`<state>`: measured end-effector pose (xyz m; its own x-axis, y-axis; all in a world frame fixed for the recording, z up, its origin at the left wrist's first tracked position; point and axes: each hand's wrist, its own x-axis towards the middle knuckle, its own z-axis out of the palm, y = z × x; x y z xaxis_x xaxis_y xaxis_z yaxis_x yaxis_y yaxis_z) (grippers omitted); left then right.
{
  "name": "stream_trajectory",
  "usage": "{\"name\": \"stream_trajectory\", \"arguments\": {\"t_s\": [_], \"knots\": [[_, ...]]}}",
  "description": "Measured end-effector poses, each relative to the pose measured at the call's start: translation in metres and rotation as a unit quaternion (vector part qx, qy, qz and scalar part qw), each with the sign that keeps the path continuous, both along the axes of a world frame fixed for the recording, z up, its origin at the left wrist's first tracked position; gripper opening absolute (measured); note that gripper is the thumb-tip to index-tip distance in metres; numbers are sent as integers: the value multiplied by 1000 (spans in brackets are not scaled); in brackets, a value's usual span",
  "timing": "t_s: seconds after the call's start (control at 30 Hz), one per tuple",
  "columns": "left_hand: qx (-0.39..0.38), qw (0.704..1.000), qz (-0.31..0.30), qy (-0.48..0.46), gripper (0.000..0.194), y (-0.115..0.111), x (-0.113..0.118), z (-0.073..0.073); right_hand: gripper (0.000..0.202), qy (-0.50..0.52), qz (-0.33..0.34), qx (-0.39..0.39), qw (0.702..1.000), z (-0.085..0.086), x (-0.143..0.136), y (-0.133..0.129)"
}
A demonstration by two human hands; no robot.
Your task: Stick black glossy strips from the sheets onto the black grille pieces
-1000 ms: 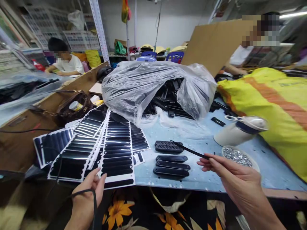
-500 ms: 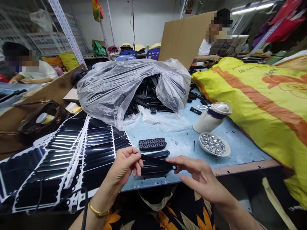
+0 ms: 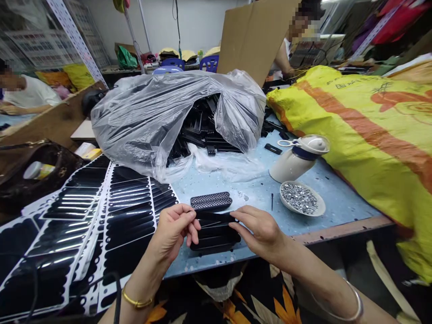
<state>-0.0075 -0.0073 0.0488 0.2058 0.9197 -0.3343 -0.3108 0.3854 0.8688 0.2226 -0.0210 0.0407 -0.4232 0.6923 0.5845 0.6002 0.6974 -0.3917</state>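
L hand (image 3: 175, 229) and R hand (image 3: 258, 227) each pinch 1 end of a thin black strip (image 3: 214, 217), held level above black oblong pieces (image 3: 216, 238) near the front edge of the blue tabletop (image 3: 263, 225). Just behind: perforated black pieces (image 3: 211, 200). To the R: a bowl of small metal parts (image 3: 300, 199) & a white container (image 3: 292, 164). To the L: sheets w/ black strips (image 3: 128, 207).

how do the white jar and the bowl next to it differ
The jar is tall and narrow, while the bowl is low and wide. The jar has its lid on; the bowl is open, showing small metal pieces. Both are whitish and stand on the blue table.
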Motion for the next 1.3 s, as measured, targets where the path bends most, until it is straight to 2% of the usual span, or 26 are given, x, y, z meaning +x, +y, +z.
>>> {"name": "stream_trajectory", "arguments": {"t_s": [0.07, 0.13, 0.2, 0.27, 0.33, 0.4, 0.5, 0.57, 0.63, 0.7, 0.8, 0.9, 1.07, 1.17, 1.3], "knots": [[28, 998, 12, 48, 36, 1, -1, -2, 20, 8, -5, -20, 1000, 6, 8, 2], [79, 988, 56, 124, 35, 3, -5, -4, 15, 28, -38, -44, 998, 13, 20, 5], [147, 960, 102, 218, 29, 4, -10, -7, 11, 46, -87, -71, 993, 17, 31, 8], [232, 917, 105, 306, 17, 5, -15, -12, 11, 60, -111, -108, 986, 12, 40, 13], [323, 867, 58, 374, 10, 6, -16, -21, 13, 75, -93, -147, 982, 1, 42, 18], [394, 817, -9, 421, 14, 6, -15, -30, 13, 86, -69, -171, 979, -14, 39, 21], [446, 750, -99, 478, 24, 7, -13, -41, 12, 85, -51, -189, 977, -27, 30, 17], [459, 726, -135, 494, 29, 7, -13, -43, 12, 78, -35, -206, 975, -28, 27, 10], [463, 726, -142, 489, 29, 8, -15, -44, 12, 76, -25, -212, 974, -25, 28, 5], [455, 743, -121, 476, 26, 10, -18, -46, 12, 81, -37, -194, 977, -24, 31, 6], [420, 763, -48, 488, 21, 16, -20, -52, 13, 84, -72, -152, 982, -29, 35, 20], [393, 757, 5, 523, 15, 23, -20, -60, 13, 72, -73, -119, 988, -39, 35, 39], [398, 749, -37, 529, 14, 27, -18, -64, 11, 50, -19, -88, 995, -43, 33, 44], [366, 782, -45, 503, 15, 26, -17, -60, 14, 37, 18, -74, 996, -37, 40, 37], [271, 855, -40, 440, 25, 25, -16, -56, 19, 9, 44, -48, 998, -26, 49, 36]]}}
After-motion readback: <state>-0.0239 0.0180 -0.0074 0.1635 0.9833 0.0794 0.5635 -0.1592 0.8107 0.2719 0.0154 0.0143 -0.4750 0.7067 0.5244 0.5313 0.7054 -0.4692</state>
